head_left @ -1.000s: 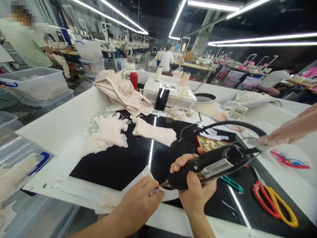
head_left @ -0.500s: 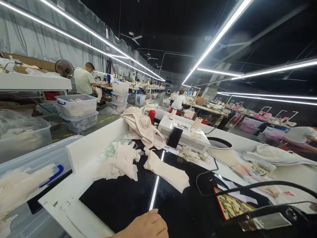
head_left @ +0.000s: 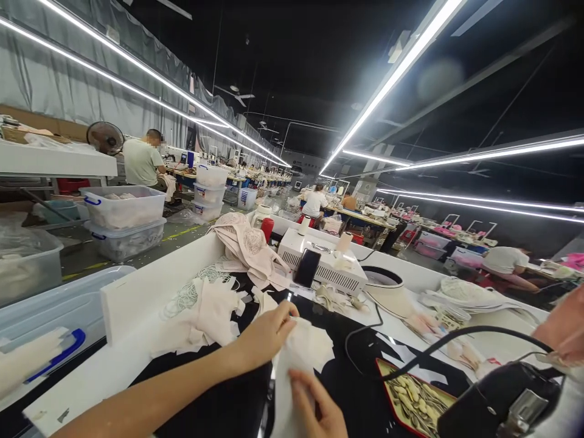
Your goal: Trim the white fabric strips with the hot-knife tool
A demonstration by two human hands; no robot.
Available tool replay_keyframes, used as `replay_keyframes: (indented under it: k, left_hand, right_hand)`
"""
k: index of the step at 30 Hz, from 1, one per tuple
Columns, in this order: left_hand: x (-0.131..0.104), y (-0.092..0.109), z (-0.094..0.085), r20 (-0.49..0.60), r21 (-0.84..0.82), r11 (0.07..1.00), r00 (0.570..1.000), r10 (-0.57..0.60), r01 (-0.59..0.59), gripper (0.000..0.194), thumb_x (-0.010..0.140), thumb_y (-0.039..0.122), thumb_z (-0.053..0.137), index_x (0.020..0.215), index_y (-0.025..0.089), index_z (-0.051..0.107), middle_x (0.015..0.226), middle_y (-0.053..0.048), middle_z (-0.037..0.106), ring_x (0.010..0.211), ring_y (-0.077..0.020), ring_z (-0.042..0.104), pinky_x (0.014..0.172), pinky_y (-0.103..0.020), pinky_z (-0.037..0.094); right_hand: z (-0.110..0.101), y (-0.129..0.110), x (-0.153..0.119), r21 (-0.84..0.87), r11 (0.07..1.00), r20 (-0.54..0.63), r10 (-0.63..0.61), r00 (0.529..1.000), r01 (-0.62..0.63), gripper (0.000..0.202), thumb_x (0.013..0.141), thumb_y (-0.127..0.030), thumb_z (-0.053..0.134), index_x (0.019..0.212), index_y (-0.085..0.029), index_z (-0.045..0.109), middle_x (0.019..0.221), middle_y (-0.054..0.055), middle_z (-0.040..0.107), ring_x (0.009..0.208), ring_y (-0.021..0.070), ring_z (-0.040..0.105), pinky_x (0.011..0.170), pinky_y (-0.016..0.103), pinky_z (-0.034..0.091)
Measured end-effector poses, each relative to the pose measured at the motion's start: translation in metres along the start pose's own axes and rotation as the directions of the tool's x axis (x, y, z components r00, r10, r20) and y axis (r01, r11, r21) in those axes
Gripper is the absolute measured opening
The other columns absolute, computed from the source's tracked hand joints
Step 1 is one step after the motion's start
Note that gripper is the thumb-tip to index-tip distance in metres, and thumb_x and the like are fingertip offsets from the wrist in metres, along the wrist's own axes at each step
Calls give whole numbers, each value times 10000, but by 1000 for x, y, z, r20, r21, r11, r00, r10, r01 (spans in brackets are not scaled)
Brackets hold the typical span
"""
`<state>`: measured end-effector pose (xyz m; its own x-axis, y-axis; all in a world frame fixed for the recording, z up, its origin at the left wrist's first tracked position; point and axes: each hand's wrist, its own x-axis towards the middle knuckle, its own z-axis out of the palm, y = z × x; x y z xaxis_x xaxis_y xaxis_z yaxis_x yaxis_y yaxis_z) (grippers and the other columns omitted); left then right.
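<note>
My left hand [head_left: 267, 334] reaches over the black tabletop, its thumb and fingers pinched on the top of a cream fabric piece [head_left: 314, 344]. Lower down, my right hand [head_left: 319, 407] has its fingers on a pale fabric strip [head_left: 283, 389] that hangs toward me; its grip is partly hidden. Part of the flat cream stack [head_left: 263, 299] shows behind my left hand. Left of it lies a loose heap of cream fabric pieces [head_left: 212, 313] beside pale green cord [head_left: 185, 292].
Lace bra cups [head_left: 244, 240], a red thread cone [head_left: 267, 229], a phone [head_left: 307, 267] and a white machine box [head_left: 326, 258] stand at the back. A tray of seeds [head_left: 413, 398], a black cable [head_left: 438, 337] and a black machine [head_left: 499, 398] lie right. Plastic bins [head_left: 125, 210] stand left.
My left hand has moved forward from the bottom edge to the cream fabric and gripped it. My right hand has come into view. The view has turned slightly right.
</note>
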<state>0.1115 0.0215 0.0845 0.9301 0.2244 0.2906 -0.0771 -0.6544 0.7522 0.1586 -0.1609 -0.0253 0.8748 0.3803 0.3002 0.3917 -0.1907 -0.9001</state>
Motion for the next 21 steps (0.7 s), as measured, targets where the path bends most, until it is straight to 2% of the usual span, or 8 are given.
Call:
replay_keyframes:
  k: [1, 4, 5, 8, 10, 16, 18, 21]
  left_hand:
    - [9, -7, -2, -22, 16, 1000, 1000, -11, 12, 221, 1047, 307, 397, 1197, 232, 541, 774, 36, 586, 723, -166, 598, 686, -267, 415]
    - [31, -28, -8, -58, 79, 996, 998, -34, 39, 293, 1017, 270, 416, 1266, 218, 561, 935, -15, 668, 877, -204, 655, 819, -301, 468]
    - [36, -34, -9, -63, 104, 994, 997, -39, 46, 309, 1013, 257, 416, 1277, 215, 571, 1019, -36, 690, 955, -217, 667, 877, -315, 474]
    - [46, -49, -9, -52, 181, 981, 997, -55, 64, 346, 1008, 213, 409, 1311, 210, 577, 1255, -75, 691, 1158, -239, 656, 1006, -334, 465]
    - [48, -59, -4, -36, 241, 967, 996, -82, 88, 359, 998, 184, 414, 1316, 206, 580, 1315, -88, 679, 1216, -247, 645, 1032, -341, 465]
    - [46, -80, 15, -15, 426, 879, 973, -229, 213, 337, 998, 181, 395, 1232, 175, 637, 1232, -148, 679, 1107, -307, 696, 948, -409, 510]
    - [45, -81, 16, -11, 456, 859, 967, -256, 233, 353, 1009, 200, 387, 1260, 178, 635, 1264, -151, 667, 1111, -307, 698, 936, -407, 517]
    - [43, -77, 9, -2, 474, 849, 965, -262, 231, 403, 1015, 264, 445, 1395, 205, 568, 1391, -142, 618, 1219, -293, 659, 987, -384, 507]
  right_hand:
    - [-8, -5, 16, -24, 1000, 0, -19, 1000, 19, 517, 839, -689, 620, 942, -234, 842, 1001, 66, 826, 954, 275, 763, 852, 277, 609]
    - [-31, -15, 64, -185, 982, 51, -21, 998, 30, 540, 856, -665, 589, 1036, -214, 827, 735, 30, 759, 639, 205, 672, 621, 270, 560]
    - [-35, -16, 78, -207, 978, 51, -30, 998, 40, 534, 869, -650, 572, 1052, -213, 820, 720, 22, 746, 615, 197, 651, 607, 274, 545]
    - [-38, -9, 109, -237, 968, 39, -81, 996, 88, 483, 911, -583, 525, 1054, -213, 801, 894, 46, 788, 780, 228, 712, 741, 307, 566]
    - [-34, 0, 122, -269, 956, 38, -113, 993, 119, 450, 932, -526, 490, 1036, -205, 787, 999, 70, 797, 916, 255, 741, 842, 337, 570]
    - [-20, 23, 129, -440, 876, 44, -199, 979, 198, 356, 936, -298, 436, 971, -223, 783, 964, 97, 771, 918, 269, 719, 855, 370, 540]
    - [-16, 25, 125, -504, 835, 45, -228, 973, 219, 343, 942, -270, 446, 942, -235, 787, 952, 107, 756, 906, 283, 693, 845, 389, 519]
    - [-10, 19, 117, -575, 781, 33, -276, 961, 244, 326, 944, -225, 466, 1012, -219, 784, 1072, 150, 741, 1061, 349, 659, 921, 466, 496]
